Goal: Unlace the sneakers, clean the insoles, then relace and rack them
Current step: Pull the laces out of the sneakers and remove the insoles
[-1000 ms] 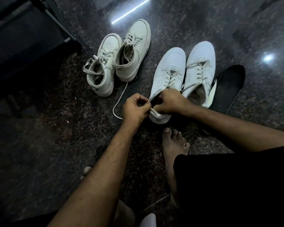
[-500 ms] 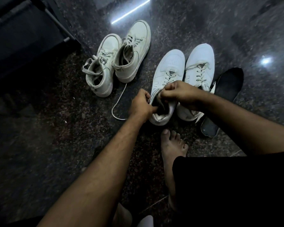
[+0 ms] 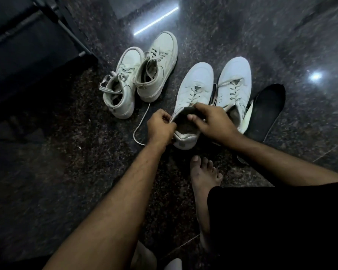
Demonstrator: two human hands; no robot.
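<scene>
Two pairs of sneakers stand on the dark floor. The near white sneaker [image 3: 193,88] is laced and has its heel toward me. My left hand [image 3: 159,126] pinches the left rim of its opening. My right hand [image 3: 211,119] grips the tongue, with the thumb reaching into the opening, where a dark insole shows. Its mate [image 3: 235,82] stands just to the right, also laced. A black insole [image 3: 267,112] lies on the floor to the right of that shoe.
A pair of cream high-top sneakers [image 3: 137,78] stands to the left, with a loose white lace [image 3: 140,125] trailing toward me. A dark shoe rack [image 3: 27,45] fills the upper left. My bare foot [image 3: 203,178] rests on the granite floor [image 3: 47,172] below the shoe.
My hands have spread the near white sneaker's opening wider. My right hand moved up from the heel to the tongue, and the dark inside now shows.
</scene>
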